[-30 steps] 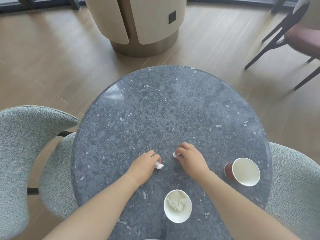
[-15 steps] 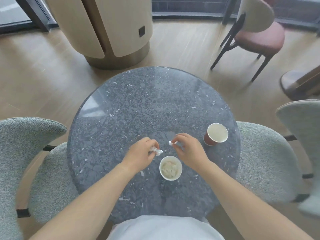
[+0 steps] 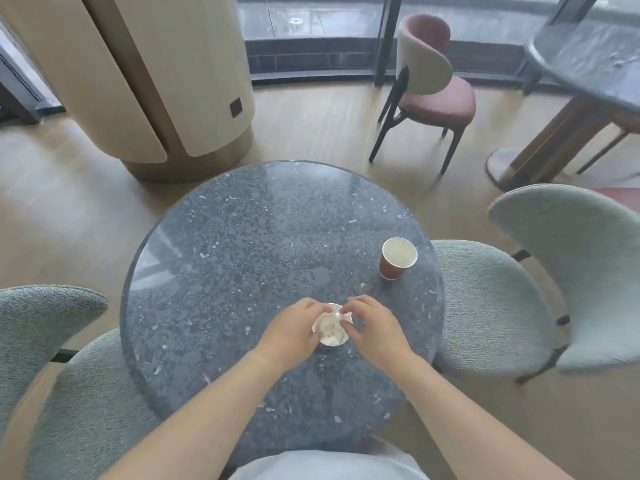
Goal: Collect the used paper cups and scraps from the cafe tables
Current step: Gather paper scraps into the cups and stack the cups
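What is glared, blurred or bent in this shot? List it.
Head view: a pale glare patch lies on the left of the round table; the grey chair at right is motion-blurred; the wide lens tilts and bows the pillar; the red paper cup is sharp.

No text, label, brand, number or sign is showing legibly anywhere; the red-brown paper cup (image 3: pixel 394 270) on the counter (image 3: pixel 263 258) is presenting a plain, unprinted side, and the small dark square plate (image 3: pixel 235 107) on the cream pillar (image 3: pixel 194 64) is appearing too blurred to tell any marking
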`<state>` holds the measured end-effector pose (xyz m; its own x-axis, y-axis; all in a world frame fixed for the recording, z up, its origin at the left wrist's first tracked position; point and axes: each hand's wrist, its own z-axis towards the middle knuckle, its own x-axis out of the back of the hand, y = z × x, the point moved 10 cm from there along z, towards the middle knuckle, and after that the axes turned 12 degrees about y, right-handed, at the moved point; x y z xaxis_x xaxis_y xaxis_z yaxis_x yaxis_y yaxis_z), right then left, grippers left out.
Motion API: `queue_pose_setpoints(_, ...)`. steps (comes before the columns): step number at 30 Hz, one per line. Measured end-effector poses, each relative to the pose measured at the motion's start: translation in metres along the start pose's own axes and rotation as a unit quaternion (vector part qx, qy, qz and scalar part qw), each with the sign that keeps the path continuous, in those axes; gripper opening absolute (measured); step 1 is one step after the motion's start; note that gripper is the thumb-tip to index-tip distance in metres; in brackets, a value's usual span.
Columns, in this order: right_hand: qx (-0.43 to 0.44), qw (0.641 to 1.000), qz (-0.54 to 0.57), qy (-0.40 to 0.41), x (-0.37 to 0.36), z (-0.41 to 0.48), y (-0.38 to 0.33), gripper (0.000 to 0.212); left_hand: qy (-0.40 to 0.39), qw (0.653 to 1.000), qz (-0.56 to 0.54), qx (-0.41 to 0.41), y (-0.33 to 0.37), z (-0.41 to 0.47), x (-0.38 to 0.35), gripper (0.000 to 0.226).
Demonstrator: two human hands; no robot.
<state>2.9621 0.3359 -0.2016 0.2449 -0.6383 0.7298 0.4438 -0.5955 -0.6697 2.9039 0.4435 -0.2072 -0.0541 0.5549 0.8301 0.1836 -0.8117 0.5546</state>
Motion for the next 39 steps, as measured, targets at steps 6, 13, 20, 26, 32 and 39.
queue_pose_setpoints(6,0.000,1.000,-0.022,-0.019,-0.013,-0.021,-0.004,0.028,-0.062,0.992,0.095,-0.064,-0.002,-0.015,-0.007,0.035)
queue_pose_setpoints(13,-0.015,0.999,-0.044,0.009,0.002,-0.039,0.005,0.027,-0.058,0.980,0.157,-0.109,0.009,-0.017,-0.012,0.033)
queue_pose_setpoints(20,-0.002,0.992,-0.120,-0.027,0.030,-0.027,0.025,0.030,-0.068,0.969,0.191,-0.143,0.014,-0.013,-0.035,0.031)
queue_pose_setpoints(26,0.004,0.993,-0.115,-0.019,0.049,-0.004,0.046,0.031,-0.064,0.965,0.211,-0.139,0.021,0.013,-0.050,0.030)
queue_pose_setpoints(32,0.031,0.992,-0.118,-0.026,0.071,0.039,0.071,0.032,-0.009,0.981,0.178,-0.072,0.037,0.060,-0.044,0.022)
queue_pose_setpoints(39,0.076,0.983,-0.158,-0.059,0.072,0.089,0.094,0.036,0.051,0.984,0.169,-0.007,0.052,0.096,-0.027,0.021)
